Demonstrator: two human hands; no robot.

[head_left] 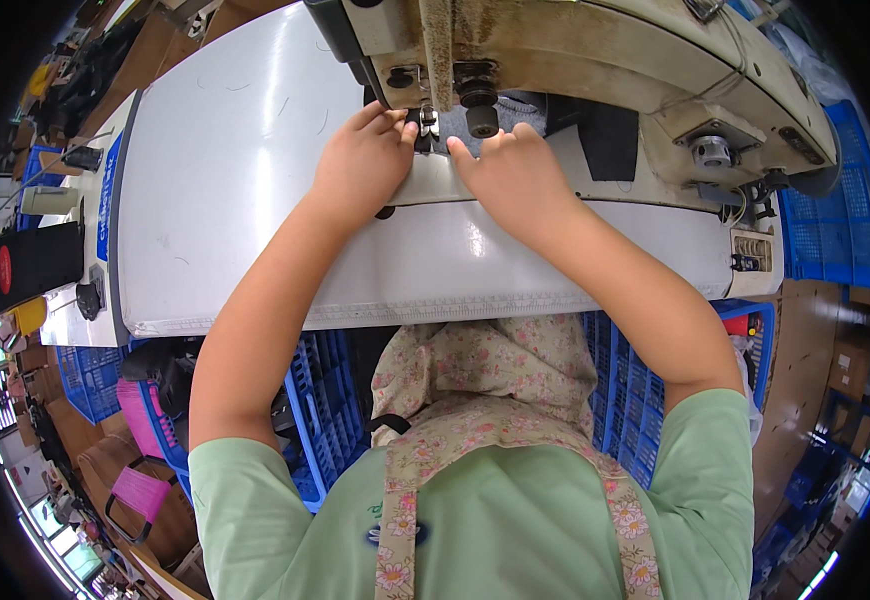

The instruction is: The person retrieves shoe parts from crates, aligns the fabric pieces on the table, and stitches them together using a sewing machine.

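**A:** Where do things stand at the worn cream-coloured industrial sewing machine (595,60)?

**B:** Both hands are up at the needle. The left hand (363,160) lies flat with its fingers pressed down just left of the small metal presser foot (427,124). The right hand (515,175) lies flat just right of it, fingertips under the black knob of the machine head.

**A:** And the work itself?

**B:** A dark grey piece of fabric (520,108) lies on the machine bed at the foot, running off behind the right hand. Only a small part shows; the hands and the machine head cover the rest.

**A:** What about the grip of each hand?

**B:** Neither closes around anything. Both are spread and pressing down, fingers near together, pinning the fabric to the bed on the white smooth table (235,180).

**A:** How far along, then?

**B:** I'd judge the piece is placed and lined up at the foot. Whether any seam is sewn I cannot tell, since the stitch line is hidden. Most of the visible fabric lies beyond the needle.

**A:** Anything else near?

**B:** Blue plastic crates (330,400) stand below the table edge, and a pink bag (140,420) lies to the left.
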